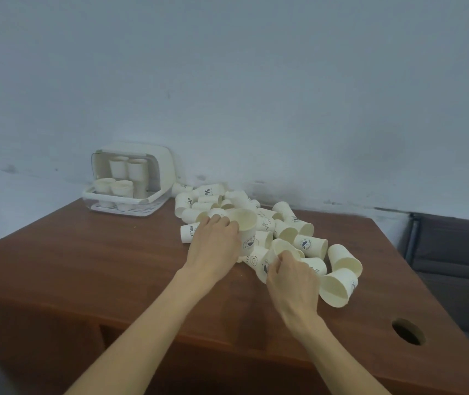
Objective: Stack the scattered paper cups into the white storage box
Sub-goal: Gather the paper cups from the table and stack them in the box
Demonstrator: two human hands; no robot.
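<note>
Many white printed paper cups lie scattered in a pile (284, 226) across the middle of the brown table. My left hand (216, 246) grips an upright cup (246, 226) whose mouth faces me. Just to its right, my right hand (293, 277) pinches the rim of another cup (280, 249) at the near edge of the pile. The white storage box (165, 166) stands at the table's far left corner with its clear lid raised. Inside it are several short stacks of cups (122, 175).
The wooden table (99, 266) has a round cable hole (408, 331) near its front right corner. A pale wall runs behind the table. A dark seat or bench (456, 252) sits beyond the right edge.
</note>
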